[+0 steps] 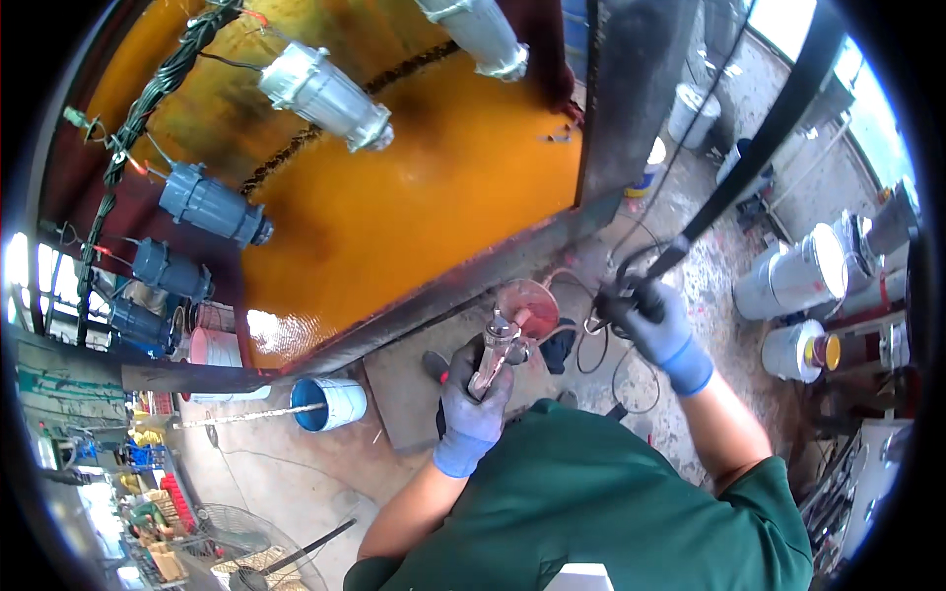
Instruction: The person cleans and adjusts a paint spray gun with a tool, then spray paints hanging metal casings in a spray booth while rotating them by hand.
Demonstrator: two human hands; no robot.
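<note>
Good practice here, in judgement: hold the spray gun [501, 340] steady and its reddish cup [532, 309] level. The gun sits before your torso, near the orange surface's [443, 197] lower edge. Your left hand [474, 402] closes its fingers around the handle; your right hand [654, 323] curls its fingers near the black bar's [754, 158] lower end, grip unverifiable.

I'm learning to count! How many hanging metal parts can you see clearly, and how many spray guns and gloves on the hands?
Hanging metal parts: 5
Spray gun: 1
Gloves: 2
Total: 8
</note>
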